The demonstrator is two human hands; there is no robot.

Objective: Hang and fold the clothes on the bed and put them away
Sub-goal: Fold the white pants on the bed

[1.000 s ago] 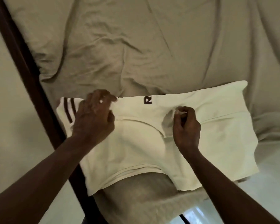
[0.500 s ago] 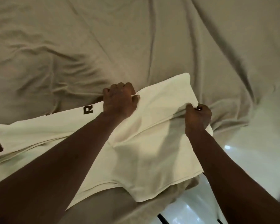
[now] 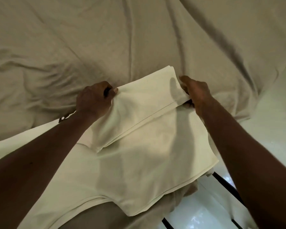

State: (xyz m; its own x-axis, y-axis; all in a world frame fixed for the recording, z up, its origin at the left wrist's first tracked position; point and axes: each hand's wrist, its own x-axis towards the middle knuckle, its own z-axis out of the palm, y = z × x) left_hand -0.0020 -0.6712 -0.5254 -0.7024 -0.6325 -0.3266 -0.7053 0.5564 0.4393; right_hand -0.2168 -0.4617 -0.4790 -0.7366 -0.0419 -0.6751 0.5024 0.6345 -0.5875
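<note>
A cream shirt (image 3: 147, 154) with dark lettering lies flat on the bed, near its front edge. Its far part is folded back toward me as a flap (image 3: 144, 103). My left hand (image 3: 94, 98) grips the flap's left end with curled fingers. At the flap's right edge my right hand (image 3: 195, 93) pinches the cloth. The lettering is mostly hidden behind my left forearm.
A wrinkled beige sheet (image 3: 139, 38) covers the bed beyond the shirt. Pale glossy floor tiles (image 3: 205, 212) with dark grout lines show at the lower right, past the bed's corner.
The view has swung right, so the striped sleeve has left the frame. Both hands moved from the middle of the shirt to its far right part and folded a flap toward me.
</note>
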